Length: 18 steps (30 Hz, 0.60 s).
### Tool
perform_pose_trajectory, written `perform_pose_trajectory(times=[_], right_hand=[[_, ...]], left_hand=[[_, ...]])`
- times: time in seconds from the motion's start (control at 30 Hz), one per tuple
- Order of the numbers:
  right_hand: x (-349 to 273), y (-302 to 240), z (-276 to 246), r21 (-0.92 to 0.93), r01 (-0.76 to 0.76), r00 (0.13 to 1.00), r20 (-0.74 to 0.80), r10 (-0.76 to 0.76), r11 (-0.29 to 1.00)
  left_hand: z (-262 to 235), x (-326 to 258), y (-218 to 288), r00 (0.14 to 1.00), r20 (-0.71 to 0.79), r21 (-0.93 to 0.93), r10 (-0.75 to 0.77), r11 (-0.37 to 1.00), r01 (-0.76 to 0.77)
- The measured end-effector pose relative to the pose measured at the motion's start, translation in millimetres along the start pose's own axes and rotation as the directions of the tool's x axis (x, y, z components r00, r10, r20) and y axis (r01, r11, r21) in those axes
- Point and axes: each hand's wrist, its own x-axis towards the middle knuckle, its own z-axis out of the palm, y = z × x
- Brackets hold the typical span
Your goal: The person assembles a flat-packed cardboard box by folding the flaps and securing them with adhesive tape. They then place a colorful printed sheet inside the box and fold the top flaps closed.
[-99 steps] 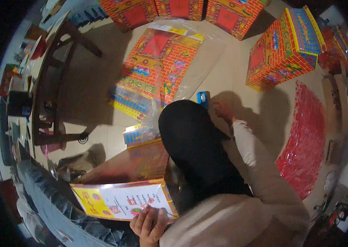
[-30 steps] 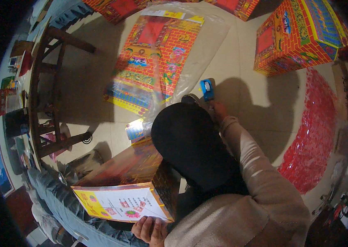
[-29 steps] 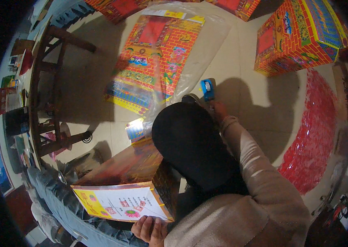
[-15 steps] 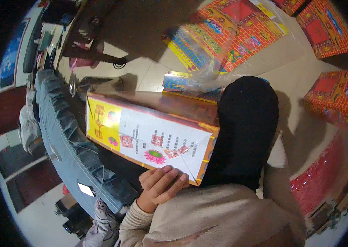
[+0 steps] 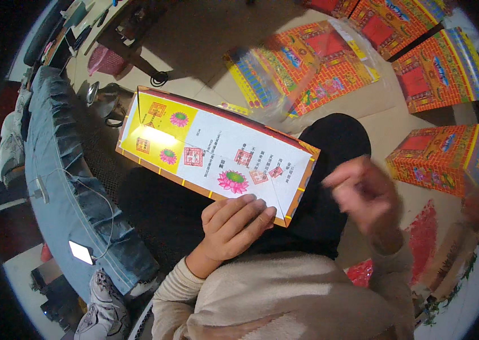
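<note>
- While the left hand [image 5: 233, 229] lies at the near edge of the box [image 5: 208, 144], its fingers are together, slightly bent, pressing on the right-hand part; the thumb is hidden, so whether it grips from below I cannot tell.
- The box reaches ahead and to the left of that hand — white and yellow face up, over the dark legs [image 5: 335, 133].
- Its long axis runs slantwise: the yellow end lies farther off, ahead-left of the left hand, and the white end comes down close to both hands.
- The right hand [image 5: 367, 195] hangs in the air just off the white end, with the box to its left; the left hand is the nearer one, touching it.
- The right fingers are loosely curled, thumb side toward the box, but blurred — I cannot tell whether anything thin is between them.
- Ahead of the right hand, to its right, stands a brick-patterned carton [image 5: 440, 158]; ahead-left of it, well apart, flat card [image 5: 321, 68] lies under clear film [image 5: 384, 105].
- Right of the right hand and nearer the body is red wrap [image 5: 422, 241].
- Well left of the left hand, a phone [image 5: 81, 253] lies on the sofa [image 5: 58, 209].
</note>
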Motion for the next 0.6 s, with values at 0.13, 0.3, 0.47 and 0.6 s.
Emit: perform_pose_trajectory(times=[0.13,0.3,0.47,0.6], right_hand=[[-18.2,4.1,42.0,0.034,0.119,0.991,0.052,-0.121,0.992],[-28.0,4.6,63.9,0.091,-0.013,0.999,-0.042,0.017,0.996],[-26.9,-5.6,70.9,-0.070,0.077,0.989,-0.123,-0.085,0.995],[-25.9,-1.9,75.6,-0.067,-0.022,0.991,-0.133,0.013,0.997]], left_hand=[[1.9,0.6,1.9,0.998,-0.052,-0.043,-0.031,0.999,0.029],[2.2,-1.8,0.3,0.995,-0.090,-0.103,-0.047,0.994,0.037],[3.7,-2.7,-1.7,0.995,-0.089,-0.150,-0.048,0.988,0.034],[6.8,-3.2,-1.6,0.993,-0.106,-0.164,-0.058,0.986,0.041]])
